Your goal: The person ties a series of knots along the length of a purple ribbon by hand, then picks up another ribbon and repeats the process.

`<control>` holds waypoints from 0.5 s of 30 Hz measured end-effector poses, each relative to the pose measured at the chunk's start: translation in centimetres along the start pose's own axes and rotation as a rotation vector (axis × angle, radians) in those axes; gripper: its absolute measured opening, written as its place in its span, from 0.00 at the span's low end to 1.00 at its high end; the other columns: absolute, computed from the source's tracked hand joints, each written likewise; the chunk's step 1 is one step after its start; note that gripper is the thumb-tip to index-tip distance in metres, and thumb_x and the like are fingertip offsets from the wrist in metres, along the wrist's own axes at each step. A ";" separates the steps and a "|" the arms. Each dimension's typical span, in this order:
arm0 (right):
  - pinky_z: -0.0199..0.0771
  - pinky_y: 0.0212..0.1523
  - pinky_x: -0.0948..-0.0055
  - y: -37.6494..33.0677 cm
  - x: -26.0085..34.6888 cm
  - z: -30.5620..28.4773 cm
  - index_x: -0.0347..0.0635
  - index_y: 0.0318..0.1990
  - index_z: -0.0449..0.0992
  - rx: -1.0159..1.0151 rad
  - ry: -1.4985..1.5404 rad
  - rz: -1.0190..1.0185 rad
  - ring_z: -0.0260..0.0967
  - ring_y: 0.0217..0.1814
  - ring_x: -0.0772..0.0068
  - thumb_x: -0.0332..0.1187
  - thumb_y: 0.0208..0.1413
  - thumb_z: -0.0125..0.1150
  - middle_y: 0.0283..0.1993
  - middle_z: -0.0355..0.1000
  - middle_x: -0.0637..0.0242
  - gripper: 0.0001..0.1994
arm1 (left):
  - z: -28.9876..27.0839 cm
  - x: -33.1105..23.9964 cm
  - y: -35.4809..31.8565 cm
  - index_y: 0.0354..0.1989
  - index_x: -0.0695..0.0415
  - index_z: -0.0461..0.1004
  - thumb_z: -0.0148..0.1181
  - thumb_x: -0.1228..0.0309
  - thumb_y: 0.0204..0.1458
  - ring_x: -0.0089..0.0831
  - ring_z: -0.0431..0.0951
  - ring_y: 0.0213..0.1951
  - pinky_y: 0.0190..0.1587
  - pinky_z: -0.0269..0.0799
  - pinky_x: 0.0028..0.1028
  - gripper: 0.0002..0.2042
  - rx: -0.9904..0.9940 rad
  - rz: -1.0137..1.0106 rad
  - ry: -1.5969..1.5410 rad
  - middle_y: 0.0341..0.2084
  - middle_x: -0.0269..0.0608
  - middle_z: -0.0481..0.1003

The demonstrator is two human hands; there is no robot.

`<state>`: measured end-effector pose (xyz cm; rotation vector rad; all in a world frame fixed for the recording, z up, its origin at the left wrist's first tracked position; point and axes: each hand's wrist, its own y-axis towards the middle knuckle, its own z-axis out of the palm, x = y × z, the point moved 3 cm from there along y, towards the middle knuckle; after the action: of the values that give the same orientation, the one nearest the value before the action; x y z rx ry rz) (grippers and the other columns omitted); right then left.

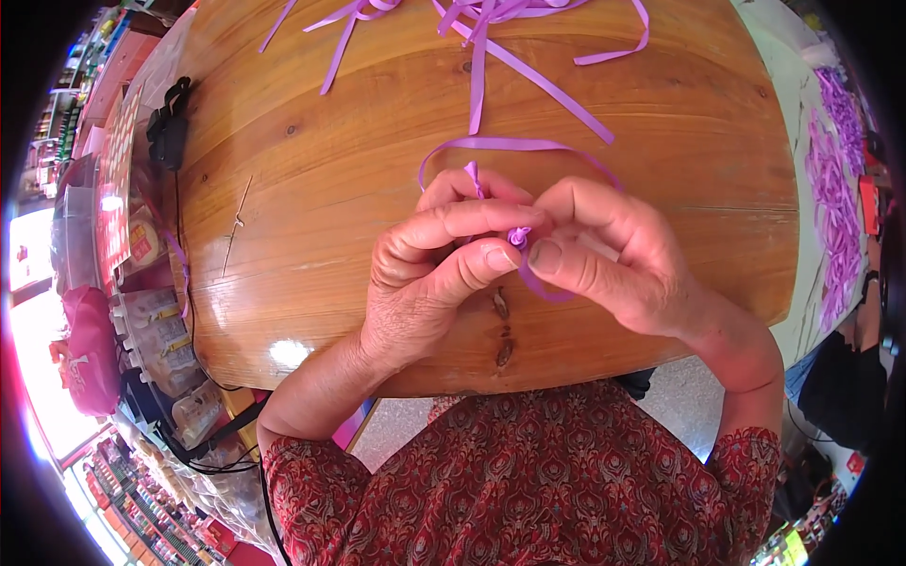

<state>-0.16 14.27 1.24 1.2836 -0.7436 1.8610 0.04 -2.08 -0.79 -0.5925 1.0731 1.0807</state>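
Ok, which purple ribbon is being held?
The knotted ribbon between the left hand and right hand; the other ribbons lie farther off, untouched by either.

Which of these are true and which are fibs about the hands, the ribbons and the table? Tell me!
1. The left hand and right hand come together at a knotted purple ribbon. True.
2. The tabletop is blue. False: the tabletop is brown wood.
3. More purple ribbons lie beyond the hands. True.
4. The sleeves are plain green. False: the sleeves are patterned and mostly red.
5. A thin strand lies on the table, left of the left hand. True.
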 end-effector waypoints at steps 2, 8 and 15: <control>0.60 0.29 0.85 0.3 -0.3 -0.3 0.40 0.45 0.71 0.024 0.046 0.088 0.63 0.29 0.87 0.32 0.61 0.55 0.31 0.70 0.73 0.09 | 0.1 0.0 0.0 0.45 0.59 0.77 0.60 0.76 0.52 0.26 0.69 0.47 0.52 0.67 0.25 0.11 -0.002 -0.027 -0.004 0.43 0.38 0.69; 0.57 0.25 0.86 0.4 -0.2 -0.7 0.38 0.42 0.74 0.020 0.159 0.186 0.63 0.27 0.87 0.33 0.59 0.58 0.31 0.71 0.74 0.09 | -0.1 0.2 0.1 0.46 0.59 0.77 0.61 0.77 0.51 0.25 0.69 0.46 0.51 0.66 0.25 0.13 0.032 0.019 0.061 0.43 0.38 0.69; 0.54 0.24 0.86 0.1 -0.3 -0.9 0.37 0.41 0.74 -0.016 0.258 0.191 0.60 0.26 0.87 0.31 0.59 0.56 0.29 0.69 0.73 0.08 | 0.2 -0.1 0.1 0.47 0.58 0.76 0.61 0.79 0.50 0.25 0.70 0.47 0.50 0.67 0.23 0.15 0.052 0.051 0.146 0.44 0.38 0.69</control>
<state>-0.58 14.84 0.65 0.9645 -0.7598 2.1194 0.04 -1.91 -0.61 -0.6125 1.2457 1.0628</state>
